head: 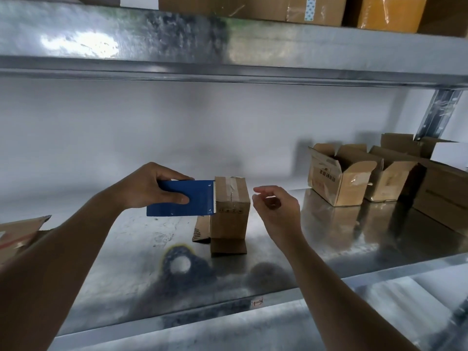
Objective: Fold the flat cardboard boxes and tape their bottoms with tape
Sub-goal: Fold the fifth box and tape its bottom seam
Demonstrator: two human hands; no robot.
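1. The small cardboard box [231, 206] stands upside down at the centre of the metal shelf [336, 239], its taped bottom facing up; its lower flaps splay out beneath it, and the flap on its 9 o'clock side is partly hidden behind the box
2. The print on the box's near face is too small to read
3. The left hand [149, 187] grasps a blue tape cutter [184, 198], thumb on the face, fingers curled over its top edge; the toothed end touches the box's upper 9 o'clock edge. The tape roll itself cannot be made out
4. The right hand [277, 206] hovers just at 3 o'clock of the box, fingers loosely curled and grasping nothing, apart from the cardboard
5. At 2 o'clock, open boxes [339, 173] stand in a row with flaps up; their insides are hidden by the flaps
6. A flat cardboard piece [17, 234] at 9 o'clock is cut off by the frame edge
7. On the upper shelf [228, 46] at 12 o'clock, taped cartons [266, 7] are cut off at the top
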